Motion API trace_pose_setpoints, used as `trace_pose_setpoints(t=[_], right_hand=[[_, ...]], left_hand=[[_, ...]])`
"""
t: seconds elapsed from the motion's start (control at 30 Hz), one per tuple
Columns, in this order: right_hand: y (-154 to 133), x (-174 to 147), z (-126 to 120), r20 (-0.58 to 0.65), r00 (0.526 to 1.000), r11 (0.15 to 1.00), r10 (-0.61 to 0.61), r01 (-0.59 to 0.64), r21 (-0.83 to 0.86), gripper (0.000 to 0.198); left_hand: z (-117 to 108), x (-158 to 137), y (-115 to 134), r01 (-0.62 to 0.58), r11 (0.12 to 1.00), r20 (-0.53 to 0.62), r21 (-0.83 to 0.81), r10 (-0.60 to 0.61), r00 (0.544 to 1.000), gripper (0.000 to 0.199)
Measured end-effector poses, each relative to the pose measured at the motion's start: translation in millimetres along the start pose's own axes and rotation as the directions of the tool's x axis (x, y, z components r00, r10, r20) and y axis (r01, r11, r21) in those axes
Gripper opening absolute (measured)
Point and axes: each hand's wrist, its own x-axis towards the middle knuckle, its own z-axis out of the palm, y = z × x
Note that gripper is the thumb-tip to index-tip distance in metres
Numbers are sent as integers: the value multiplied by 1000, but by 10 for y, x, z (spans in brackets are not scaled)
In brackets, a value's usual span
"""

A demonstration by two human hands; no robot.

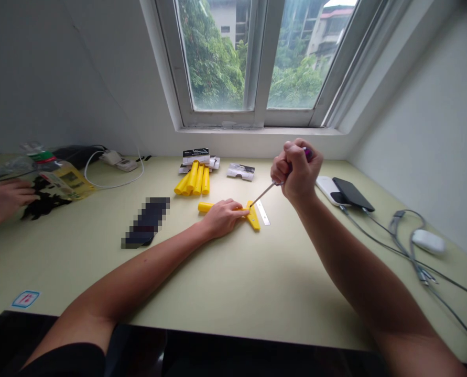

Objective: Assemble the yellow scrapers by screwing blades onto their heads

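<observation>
A yellow scraper (252, 218) lies on the table with its T-shaped head to the right and its handle to the left. My left hand (224, 217) is closed over the handle and presses it against the table, fingers close to the head. In my right hand (299, 168), closed as a fist, is a screwdriver (263, 192); a bit of its purple handle shows at the fist. Its shaft slants down to the left and the tip meets the upper part of the scraper head. Just right of the head lies a flat metal blade (263, 212).
Several yellow handles (196, 179) lie behind with printed cards (196, 155) and another card (241, 172). A pixelated dark phone (145, 222) is on the left. Rightward lie a power bank (329, 189), dark phone (353, 193), cables (404, 241) and white case (429, 241). Another person's hand (11, 199) is far left beside a bottle (62, 175).
</observation>
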Motion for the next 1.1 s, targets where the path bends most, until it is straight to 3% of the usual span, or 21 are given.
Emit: trace_pose_setpoints(t=[1.1], right_hand=[[47,60,-43,-74,997,997,-22,16,-75,39]], left_hand=[[-3,17,15,14,1000,11,6,-14,1000,30]])
